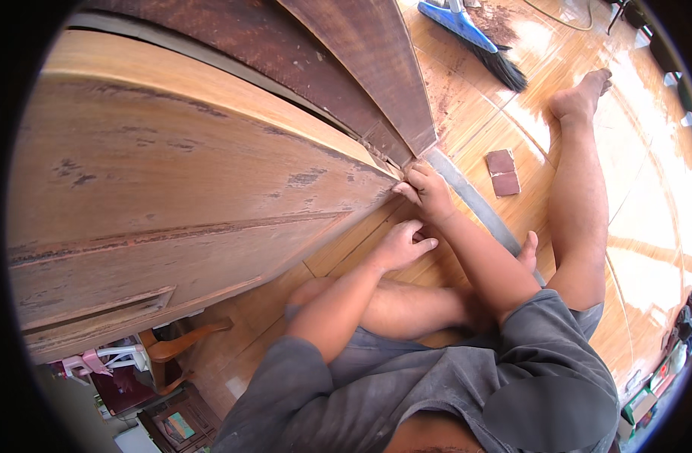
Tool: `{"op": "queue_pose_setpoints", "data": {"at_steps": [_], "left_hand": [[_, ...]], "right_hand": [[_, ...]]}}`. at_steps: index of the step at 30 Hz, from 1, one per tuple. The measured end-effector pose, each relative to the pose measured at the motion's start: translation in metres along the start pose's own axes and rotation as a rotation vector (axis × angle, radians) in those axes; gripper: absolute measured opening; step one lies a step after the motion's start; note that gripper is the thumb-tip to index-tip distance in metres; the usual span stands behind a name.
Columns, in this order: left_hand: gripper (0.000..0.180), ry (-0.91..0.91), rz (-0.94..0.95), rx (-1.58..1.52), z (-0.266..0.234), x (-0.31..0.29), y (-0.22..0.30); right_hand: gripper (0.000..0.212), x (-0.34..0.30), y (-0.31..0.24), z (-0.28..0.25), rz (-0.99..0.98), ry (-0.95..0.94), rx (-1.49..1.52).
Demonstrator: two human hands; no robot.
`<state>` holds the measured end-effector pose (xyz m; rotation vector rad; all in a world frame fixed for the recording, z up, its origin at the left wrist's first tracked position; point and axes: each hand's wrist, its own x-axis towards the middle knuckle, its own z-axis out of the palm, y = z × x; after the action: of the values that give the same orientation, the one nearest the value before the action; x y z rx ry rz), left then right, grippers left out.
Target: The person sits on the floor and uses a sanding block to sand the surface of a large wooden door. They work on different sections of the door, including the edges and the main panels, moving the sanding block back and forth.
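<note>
A wooden door [210,166] fills the left side, its finish sanded down to pale wood with dark patches left in the grain. At its corner near the dark brown door frame [395,68], my right hand [430,195] presses with bent, closed fingers against the edge. Whatever those fingertips may pinch is hidden. Just below it, my left hand [403,246] hovers over my bent leg, fingers loosely curled and thumb apart, with nothing visible in it. On the tiles to the right lies a creased reddish-brown sheet of sandpaper [503,174].
A blue broom [467,34] with dark bristles rests at the top beside brown dust. A grey threshold strip [474,200] crosses the wood-look floor. My right leg [576,181] stretches out along the right. A wooden chair [169,351] and household items stand lower left.
</note>
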<state>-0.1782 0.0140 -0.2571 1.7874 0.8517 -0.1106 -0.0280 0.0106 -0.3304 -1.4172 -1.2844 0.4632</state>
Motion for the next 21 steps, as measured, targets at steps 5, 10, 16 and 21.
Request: {"op": "queue_pose_setpoints", "data": {"at_steps": [5,10,16,21], "left_hand": [[0.061,0.005,-0.06,-0.032,0.0,0.0,-0.007],[0.064,0.043,-0.021,0.044,0.002,-0.007,-0.018],[0.058,0.267,0.044,0.022,0.007,-0.018,-0.012],[0.033,0.387,0.128,-0.3,0.013,-0.036,0.004]], "right_hand": [[0.037,-0.008,-0.004,-0.017,0.08,-0.054,-0.181],[0.042,-0.009,-0.009,-0.043,0.259,-0.176,-0.343],[0.027,-0.031,-0.04,-0.059,0.533,-0.138,-0.161],[0.019,-0.054,-0.084,-0.056,0.449,-0.199,0.018]]}}
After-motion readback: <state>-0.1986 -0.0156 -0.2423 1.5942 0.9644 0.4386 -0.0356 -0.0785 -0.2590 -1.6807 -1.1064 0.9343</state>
